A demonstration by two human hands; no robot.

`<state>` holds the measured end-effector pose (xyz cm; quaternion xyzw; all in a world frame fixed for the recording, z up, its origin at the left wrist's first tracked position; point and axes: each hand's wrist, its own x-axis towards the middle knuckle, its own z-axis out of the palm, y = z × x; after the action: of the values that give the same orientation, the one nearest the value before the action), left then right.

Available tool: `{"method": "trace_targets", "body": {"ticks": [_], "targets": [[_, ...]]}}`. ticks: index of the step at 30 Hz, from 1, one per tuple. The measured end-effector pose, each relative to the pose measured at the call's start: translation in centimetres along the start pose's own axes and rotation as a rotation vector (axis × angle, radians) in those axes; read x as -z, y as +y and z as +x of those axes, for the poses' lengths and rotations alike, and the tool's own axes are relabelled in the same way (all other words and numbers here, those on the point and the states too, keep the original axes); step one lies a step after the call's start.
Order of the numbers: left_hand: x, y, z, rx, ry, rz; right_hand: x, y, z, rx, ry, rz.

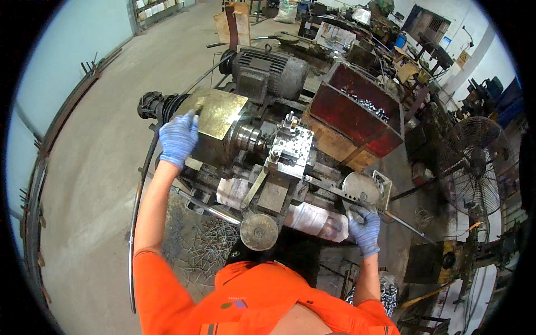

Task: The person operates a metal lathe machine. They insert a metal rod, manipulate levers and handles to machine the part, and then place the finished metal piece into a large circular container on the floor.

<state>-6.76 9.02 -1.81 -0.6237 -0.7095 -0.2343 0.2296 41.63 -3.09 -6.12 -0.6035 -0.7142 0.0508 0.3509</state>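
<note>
My left hand (178, 139), in a blue knitted glove, reaches over the left end of a lathe. Its fingers stretch toward a small dark knob (199, 105) at a brass-coloured sheet (223, 114) on the headstock; touch is unclear. To the right of that sheet is the shiny chuck (248, 137), beside an oily metal tool block (291, 149). My right hand (366, 231), gloved alike with grey on the fingers, is closed near the round metal disc (360, 187) at the machine's right end. Its curled fingers hide what they hold.
A red metal bin (357, 114) with small shiny parts stands behind the lathe, right of the motor (271, 72). Metal shavings (209, 248) litter the floor near my left. A round handwheel (259, 231) juts toward me. A large fan (474, 164) stands at right.
</note>
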Motion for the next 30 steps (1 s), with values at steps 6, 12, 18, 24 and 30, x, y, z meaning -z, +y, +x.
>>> {"method": "trace_targets", "body": {"ticks": [6,12,18,24,30], "targets": [[3.2,7.5,-2.1,-0.276,0.026,-0.291,-0.9,0.6,-2.1,-0.021,0.017,0.023],[1.3,11.6,-4.8,-0.275,-0.127,-0.428,0.0,0.5,-3.4,-0.148,0.006,0.065],[-0.6,12.0,-6.9,-0.242,-0.218,-0.395,0.7,0.7,-3.7,-0.037,0.029,0.019],[-0.2,9.7,-7.7,-0.145,-0.298,-0.372,0.4,1.1,-4.1,-0.104,0.028,0.031],[4.0,7.6,-5.5,-0.187,0.119,-0.482,1.5,1.3,-4.9,-0.208,0.016,0.004]]}}
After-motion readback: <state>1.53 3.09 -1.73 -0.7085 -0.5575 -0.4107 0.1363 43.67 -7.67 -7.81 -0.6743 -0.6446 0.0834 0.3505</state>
